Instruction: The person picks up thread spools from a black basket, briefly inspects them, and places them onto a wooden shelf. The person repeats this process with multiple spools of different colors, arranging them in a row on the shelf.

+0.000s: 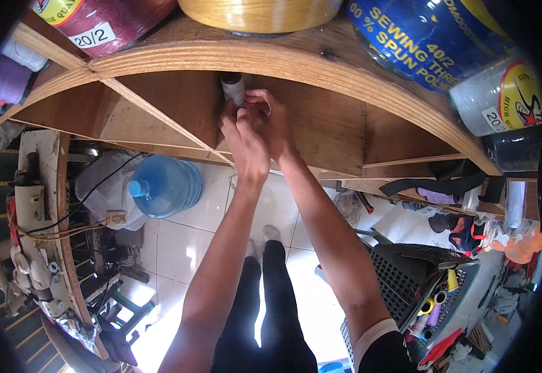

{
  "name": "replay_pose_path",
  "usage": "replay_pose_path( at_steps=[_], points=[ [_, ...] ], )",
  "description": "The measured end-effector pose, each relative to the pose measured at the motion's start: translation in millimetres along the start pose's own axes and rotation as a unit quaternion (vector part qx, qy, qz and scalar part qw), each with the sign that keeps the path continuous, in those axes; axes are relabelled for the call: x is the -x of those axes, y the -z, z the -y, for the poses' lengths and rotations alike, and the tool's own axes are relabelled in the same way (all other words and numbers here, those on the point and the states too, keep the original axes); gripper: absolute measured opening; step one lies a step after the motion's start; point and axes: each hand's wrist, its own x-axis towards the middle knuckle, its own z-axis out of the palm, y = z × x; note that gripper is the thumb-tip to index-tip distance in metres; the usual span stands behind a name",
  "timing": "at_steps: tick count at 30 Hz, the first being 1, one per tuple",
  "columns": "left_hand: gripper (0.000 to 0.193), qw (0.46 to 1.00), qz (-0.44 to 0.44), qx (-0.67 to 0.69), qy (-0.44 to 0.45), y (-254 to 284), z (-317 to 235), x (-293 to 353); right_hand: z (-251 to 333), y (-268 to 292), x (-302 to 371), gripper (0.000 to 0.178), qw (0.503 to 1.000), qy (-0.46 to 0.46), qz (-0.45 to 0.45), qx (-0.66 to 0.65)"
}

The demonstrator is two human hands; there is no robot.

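Observation:
Both my hands reach up into an open wooden shelf compartment. Between them is a small grey-white thread spool point(235, 92) with a dark end, tilted slightly, its lower part covered by fingers. My left hand point(246, 144) is closed around the spool's lower end. Close beside it, my right hand point(273, 124) has its fingers curled, and the fingertips meet the spool's right side. What lies between the palms is hidden.
Large cones of thread, maroon point(121, 25), yellow point(261, 13), blue point(429, 40) and grey point(485, 102), stand above the curved shelf edge point(271, 57). A blue water jug point(166, 186), a sewing machine point(31, 248) and a dark perforated chair point(401, 273) holding spools surround my legs.

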Motion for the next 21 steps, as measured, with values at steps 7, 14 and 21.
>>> replay_pose_path(
  at_steps=[7,14,21],
  points=[
    [0.058,0.991,0.012,0.115,0.063,2.0,-18.0,12.4,-0.9,5.2,12.5,0.023,0.996,0.031,-0.085,0.029],
    [0.029,0.990,0.109,0.034,0.077,51.2,-44.8,93.4,52.4,3.6,126.1,0.019,0.975,-0.131,-0.132,-0.124],
    [0.021,0.911,0.361,-0.164,0.116,185.6,22.8,232.7,31.4,38.6,345.7,0.023,0.942,-0.249,0.089,0.206]
  ],
)
